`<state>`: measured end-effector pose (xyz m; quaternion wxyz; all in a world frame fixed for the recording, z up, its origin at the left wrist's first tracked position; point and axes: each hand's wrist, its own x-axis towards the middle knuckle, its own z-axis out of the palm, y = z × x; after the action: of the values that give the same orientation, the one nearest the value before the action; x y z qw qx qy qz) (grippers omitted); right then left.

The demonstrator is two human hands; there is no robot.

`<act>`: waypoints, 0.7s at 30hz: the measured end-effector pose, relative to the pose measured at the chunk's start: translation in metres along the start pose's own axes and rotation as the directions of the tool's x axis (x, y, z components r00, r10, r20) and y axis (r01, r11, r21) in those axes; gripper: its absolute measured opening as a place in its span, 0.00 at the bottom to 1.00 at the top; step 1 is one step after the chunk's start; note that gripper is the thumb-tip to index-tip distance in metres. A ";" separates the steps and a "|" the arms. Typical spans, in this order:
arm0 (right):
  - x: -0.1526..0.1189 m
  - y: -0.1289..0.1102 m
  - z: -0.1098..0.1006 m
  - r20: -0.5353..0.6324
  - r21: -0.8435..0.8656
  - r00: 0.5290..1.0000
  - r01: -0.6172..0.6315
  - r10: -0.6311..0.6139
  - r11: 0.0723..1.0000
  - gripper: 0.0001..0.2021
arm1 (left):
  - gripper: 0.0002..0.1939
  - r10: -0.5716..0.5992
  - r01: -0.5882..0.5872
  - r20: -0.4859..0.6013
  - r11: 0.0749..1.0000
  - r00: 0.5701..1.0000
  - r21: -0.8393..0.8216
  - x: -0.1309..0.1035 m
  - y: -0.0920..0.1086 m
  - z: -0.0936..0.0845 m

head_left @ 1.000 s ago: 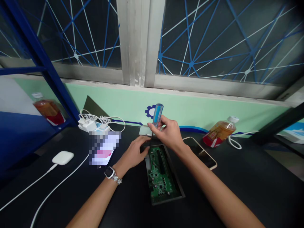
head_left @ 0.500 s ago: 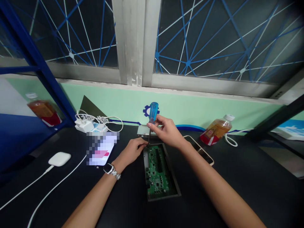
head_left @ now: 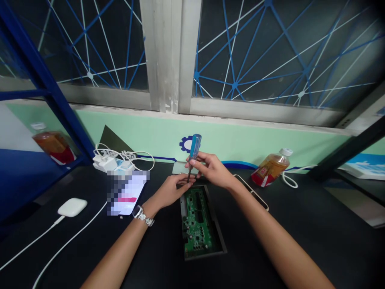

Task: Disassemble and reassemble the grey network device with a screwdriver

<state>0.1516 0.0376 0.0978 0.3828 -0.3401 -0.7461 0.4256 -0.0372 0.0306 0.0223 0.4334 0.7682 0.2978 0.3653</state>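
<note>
The circuit board (head_left: 197, 224) lies in a dark metal frame (head_left: 221, 237) on the black desk (head_left: 249, 261). A screwdriver (head_left: 196, 144) is grasped by the right hand (head_left: 215, 170) beyond the board's far end, blade down and slightly tilted. The left hand (head_left: 171, 190) is curled in at the board's far left corner, its fingertips gathered about the lower shaft; whether anything small is pinched there cannot be told, and the tip is hidden.

Should the blade slip, a left fingertip could be jabbed or the board scratched, since both are so near the tip. An off-centre push could swivel the frame, as no hand is placed at the board's near end. If the capped bottle (head_left: 269, 168), beyond and to the right of the board, were tipped by the right arm, the board could be wetted were the cap loose.
</note>
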 end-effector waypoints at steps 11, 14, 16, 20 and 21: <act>-0.002 0.005 0.010 -0.078 -0.069 0.997 -0.032 0.027 0.997 0.18 | 0.14 0.029 -0.008 -0.155 0.990 0.987 0.139 -0.009 -0.005 0.003; -0.001 0.017 0.014 -0.121 -0.106 0.991 -0.069 0.056 0.992 0.13 | 0.13 0.018 0.009 -0.192 0.990 0.981 0.140 -0.009 -0.007 0.005; 0.000 0.020 0.015 -0.108 -0.027 0.989 -0.103 0.100 0.994 0.11 | 0.11 0.004 0.019 -0.219 0.994 0.976 0.104 -0.009 -0.009 0.007; 0.000 0.015 0.017 -0.069 0.104 0.984 -0.156 0.163 0.982 0.11 | 0.09 -0.019 0.042 -0.304 0.997 0.952 0.069 -0.006 -0.015 0.009; -0.001 0.012 0.017 -0.052 0.110 0.984 -0.167 0.173 0.980 0.11 | 0.08 -0.016 0.044 -0.322 0.996 0.947 0.080 -0.006 -0.015 0.010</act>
<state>0.1391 0.0354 0.0810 0.3853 -0.3949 -0.6786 0.4848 -0.0345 0.0286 0.0034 0.3511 0.7120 0.3913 0.4654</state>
